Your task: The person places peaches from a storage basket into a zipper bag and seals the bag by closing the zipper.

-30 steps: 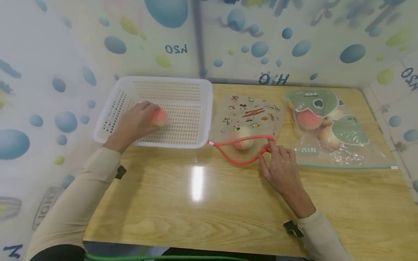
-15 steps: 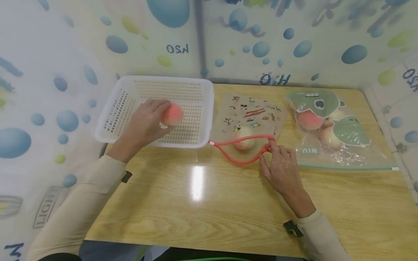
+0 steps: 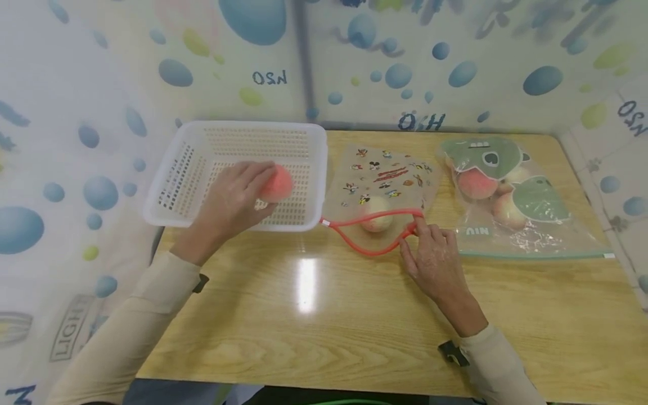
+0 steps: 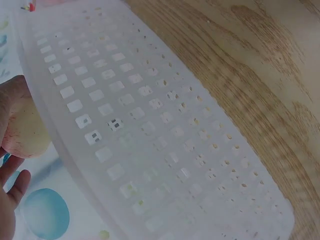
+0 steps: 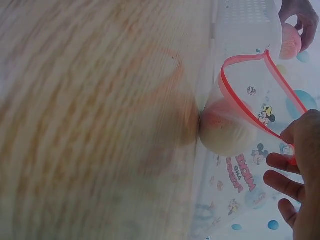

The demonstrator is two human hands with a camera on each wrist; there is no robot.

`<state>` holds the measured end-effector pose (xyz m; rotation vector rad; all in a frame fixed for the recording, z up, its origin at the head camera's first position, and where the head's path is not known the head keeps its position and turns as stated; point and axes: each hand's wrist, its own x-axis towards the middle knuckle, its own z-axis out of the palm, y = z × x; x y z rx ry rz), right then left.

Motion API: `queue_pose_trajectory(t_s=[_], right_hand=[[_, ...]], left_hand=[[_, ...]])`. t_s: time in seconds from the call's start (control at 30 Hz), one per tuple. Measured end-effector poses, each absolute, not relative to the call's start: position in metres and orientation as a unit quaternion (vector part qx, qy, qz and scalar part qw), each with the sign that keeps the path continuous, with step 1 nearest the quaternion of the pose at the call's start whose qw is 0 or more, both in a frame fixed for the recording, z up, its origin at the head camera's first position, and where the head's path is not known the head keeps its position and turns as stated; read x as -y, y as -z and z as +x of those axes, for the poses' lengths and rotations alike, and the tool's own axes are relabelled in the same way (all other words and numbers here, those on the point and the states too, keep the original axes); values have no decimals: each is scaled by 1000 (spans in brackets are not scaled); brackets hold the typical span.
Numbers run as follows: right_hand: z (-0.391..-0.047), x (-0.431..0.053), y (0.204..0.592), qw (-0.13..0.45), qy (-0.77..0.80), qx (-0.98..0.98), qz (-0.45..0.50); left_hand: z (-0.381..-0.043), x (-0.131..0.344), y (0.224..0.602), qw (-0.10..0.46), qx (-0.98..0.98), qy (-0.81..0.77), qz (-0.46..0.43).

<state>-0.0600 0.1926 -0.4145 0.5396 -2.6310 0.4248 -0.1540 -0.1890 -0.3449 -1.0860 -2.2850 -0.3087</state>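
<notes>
My left hand (image 3: 230, 197) grips a pink peach (image 3: 280, 184) above the white plastic basket (image 3: 310, 152). In the left wrist view the peach (image 4: 27, 131) shows a pale side, up beyond the basket's rim. To the right of the basket lies a clear zip bag (image 3: 349, 169) with cartoon prints and a red zip edge (image 3: 372, 253). Its mouth gapes towards me, and one peach (image 5: 225, 131) is inside. My right hand (image 3: 436, 261) pinches the right end of the red edge between thumb and fingers, holding the mouth apart.
A second zip bag (image 3: 536, 239) with a green cartoon animal lies at the right, holding several peaches (image 3: 476, 183). Patterned walls (image 3: 324, 62) close in the back and sides of the wooden table (image 3: 304, 349).
My left hand has lifted the peach and carried it to the right over the basket, closer to the bag. My right hand has stayed at the bag's mouth.
</notes>
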Motion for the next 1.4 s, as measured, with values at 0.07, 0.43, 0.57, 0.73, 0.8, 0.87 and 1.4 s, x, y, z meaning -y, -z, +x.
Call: queue_pose_trajectory(t_s=[0.07,0.43,0.57,0.73,0.8,0.87,1.4], right_hand=[[-60,-193,415,207,-152,946,197],[-58,-195,415,207,-143,946,203],[-58,-196,414,206,-144,947,201],[-59,-195,414,207,-142,946,205],[-59,-195,415,210,-139,946,206],[-59,-195,416,211,-137,946,206],[-60,-194,415,224,-135,940,220]], left_hand=[[-151,186,346,302,852,108,-415],[-141,166,349,356,801,113,-469],[-134,155,347,371,780,137,-484],[-126,140,342,383,752,167,-510],[-123,134,341,383,746,172,-518],[-119,128,341,380,743,170,-524],[-89,91,384,271,741,94,-607]])
